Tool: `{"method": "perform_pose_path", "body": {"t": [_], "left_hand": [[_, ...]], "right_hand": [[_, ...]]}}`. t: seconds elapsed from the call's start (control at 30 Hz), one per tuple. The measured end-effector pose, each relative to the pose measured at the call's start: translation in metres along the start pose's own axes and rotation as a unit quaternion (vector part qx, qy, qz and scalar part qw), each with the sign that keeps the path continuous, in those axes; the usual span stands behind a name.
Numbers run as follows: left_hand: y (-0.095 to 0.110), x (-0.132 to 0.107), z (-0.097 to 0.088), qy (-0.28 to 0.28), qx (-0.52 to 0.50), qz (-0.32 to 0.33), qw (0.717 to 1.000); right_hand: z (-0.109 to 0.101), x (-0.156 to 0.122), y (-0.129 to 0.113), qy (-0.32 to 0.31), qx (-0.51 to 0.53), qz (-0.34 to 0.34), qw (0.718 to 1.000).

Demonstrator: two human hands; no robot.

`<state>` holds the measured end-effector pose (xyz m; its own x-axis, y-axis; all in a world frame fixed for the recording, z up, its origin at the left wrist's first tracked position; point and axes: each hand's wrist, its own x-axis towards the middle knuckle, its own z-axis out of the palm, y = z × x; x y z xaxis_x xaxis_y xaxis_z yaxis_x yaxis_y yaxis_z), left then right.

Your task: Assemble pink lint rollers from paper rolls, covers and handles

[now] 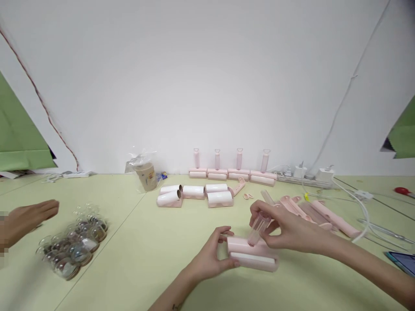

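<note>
The left hand (212,255) is curled narrow round the near left end of the pink roller case (252,255), thumb and fingers touching it; the right hand (287,231) pinches a clear pink handle (258,228) between fingertips, held tilted just above the case's top; the case lies on the table (145,259), between both hands, at 3 o'clock of the left and 7 o'clock of the right; bare table spreads at 9 o'clock and toward the near edge; loose handles (324,214) crowd at 2 o'clock, white rolls (201,194) at 12; another person's hand (27,220) rests open far at 9 o'clock, beside glass domes (76,246).
</note>
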<state>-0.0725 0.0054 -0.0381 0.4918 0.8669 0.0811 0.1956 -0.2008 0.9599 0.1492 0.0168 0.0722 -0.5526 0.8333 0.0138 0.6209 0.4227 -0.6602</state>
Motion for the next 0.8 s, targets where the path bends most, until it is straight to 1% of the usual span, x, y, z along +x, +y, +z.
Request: {"method": "perform_pose_path", "body": {"t": [0.17, 0.33, 0.4, 0.5, 0.57, 0.6, 0.73, 0.8], "left_hand": [[-0.002, 0.001, -0.002, -0.007, 0.005, -0.003, 1.000], [-0.001, 0.000, -0.002, -0.002, 0.019, -0.017, 1.000], [0.000, 0.000, -0.003, -0.002, 0.026, -0.016, 1.000], [0.001, 0.000, -0.003, -0.006, 0.030, -0.010, 0.999], [0.001, 0.001, -0.003, -0.004, 0.032, -0.008, 0.999], [0.001, 0.001, -0.003, -0.001, 0.033, -0.008, 0.999], [0.005, 0.001, -0.001, 0.016, 0.039, -0.010, 0.999], [0.011, -0.001, 0.000, 0.025, 0.052, -0.021, 0.998]], "right_hand": [[-0.015, 0.001, -0.018, -0.074, -0.092, -0.031, 0.992], [-0.019, 0.013, -0.037, -0.107, -0.202, -0.003, 0.974], [-0.018, 0.019, -0.040, -0.113, -0.207, -0.005, 0.972], [-0.019, 0.023, -0.037, -0.123, -0.160, -0.006, 0.979], [-0.019, 0.021, -0.032, -0.119, -0.129, -0.002, 0.984], [-0.019, 0.018, -0.028, -0.107, -0.127, 0.002, 0.986], [-0.012, 0.004, -0.021, -0.041, -0.154, 0.022, 0.987], [-0.010, 0.001, -0.020, -0.036, -0.144, 0.025, 0.989]]}}
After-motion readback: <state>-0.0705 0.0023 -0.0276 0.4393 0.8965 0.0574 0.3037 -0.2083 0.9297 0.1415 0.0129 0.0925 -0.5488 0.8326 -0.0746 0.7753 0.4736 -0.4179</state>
